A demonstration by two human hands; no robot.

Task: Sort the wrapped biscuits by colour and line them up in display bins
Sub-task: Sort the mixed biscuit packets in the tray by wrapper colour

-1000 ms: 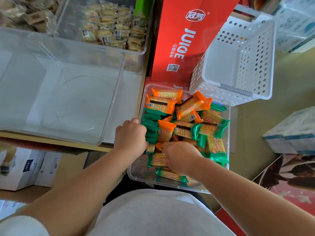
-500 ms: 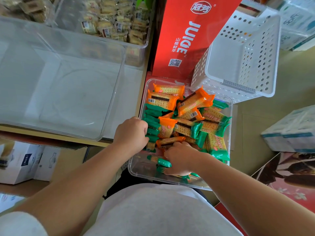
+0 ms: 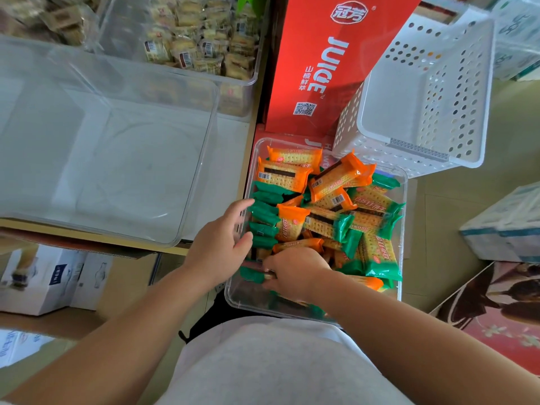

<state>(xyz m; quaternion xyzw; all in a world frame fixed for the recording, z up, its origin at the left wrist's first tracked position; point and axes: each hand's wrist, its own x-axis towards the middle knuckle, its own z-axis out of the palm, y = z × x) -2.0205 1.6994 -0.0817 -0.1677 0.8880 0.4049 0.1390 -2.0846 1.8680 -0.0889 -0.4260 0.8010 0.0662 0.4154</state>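
Sorting was mid-way in the clear tray (image 3: 239, 296), where the left hand (image 3: 219, 247), fingers loose, steadied the green row (image 3: 263, 217) beside loose orange packets (image 3: 292, 226), while the right hand (image 3: 295, 271) seemed to pinch a green packet (image 3: 252, 274), which would next need slotting into that row.

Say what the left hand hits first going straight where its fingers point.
Probably the green-wrapped biscuits stacked just inside the clear tray; the left hand, open, is nearly touching them. Depth unclear.

Biscuits (image 3: 327, 211) in tray (image 3: 404, 229), basket (image 3: 423, 92) behind it.
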